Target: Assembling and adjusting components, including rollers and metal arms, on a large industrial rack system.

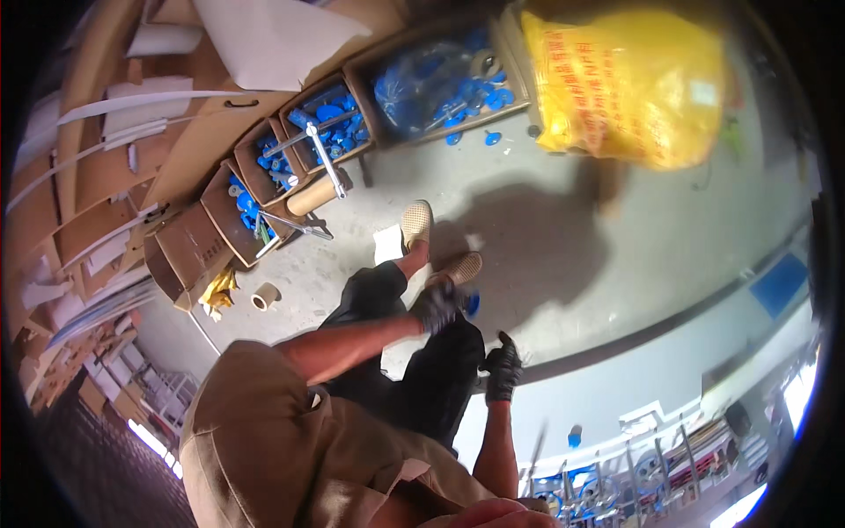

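My left hand (pixel 437 308), in a dark glove, is closed over my thigh, blurred a little by motion. At its fingertips shows a blue round part (pixel 473 304), which the hand appears to grip; most of the part is hidden. My right hand (pixel 503 368), gloved in black too, hovers beside my other knee near the edge of a pale work surface (pixel 581 387). One of its fingers points up and away from the rest, and I see nothing in it.
Cardboard boxes of blue parts (pixel 444 88) line the far floor, beside a big yellow bag (pixel 634 88). A metal bar (pixel 326 158) and a cardboard tube (pixel 312 195) rest near the boxes. Another tube (pixel 265 297) is on the left floor. A blue sheet (pixel 779 286) lies at right.
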Demonstrator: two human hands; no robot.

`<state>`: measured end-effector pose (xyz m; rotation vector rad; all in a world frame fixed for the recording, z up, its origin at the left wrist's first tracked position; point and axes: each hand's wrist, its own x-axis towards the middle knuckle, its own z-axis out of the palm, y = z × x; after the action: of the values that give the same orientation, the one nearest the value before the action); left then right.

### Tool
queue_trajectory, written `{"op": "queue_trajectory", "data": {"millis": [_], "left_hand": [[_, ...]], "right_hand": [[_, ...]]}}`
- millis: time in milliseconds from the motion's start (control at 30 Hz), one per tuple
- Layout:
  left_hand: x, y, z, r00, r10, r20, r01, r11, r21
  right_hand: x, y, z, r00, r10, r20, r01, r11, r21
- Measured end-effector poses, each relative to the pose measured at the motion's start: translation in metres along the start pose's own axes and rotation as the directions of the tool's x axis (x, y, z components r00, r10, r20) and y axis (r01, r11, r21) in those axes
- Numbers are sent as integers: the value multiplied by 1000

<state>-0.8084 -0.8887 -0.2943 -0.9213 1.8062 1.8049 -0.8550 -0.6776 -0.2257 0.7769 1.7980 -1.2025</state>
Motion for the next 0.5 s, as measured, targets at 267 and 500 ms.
{"op": "queue_trajectory", "data": {"millis": [267, 500], "left_hand": [[-185, 168, 45, 926, 211, 312, -251, 963, 96], [-191, 178, 84, -2, 362, 932, -994, 104, -43]], "right_hand": [[-167, -9, -26, 999, -32, 25, 20, 918, 396], [-308, -20, -52, 845, -203, -495, 487, 674, 555]]}}
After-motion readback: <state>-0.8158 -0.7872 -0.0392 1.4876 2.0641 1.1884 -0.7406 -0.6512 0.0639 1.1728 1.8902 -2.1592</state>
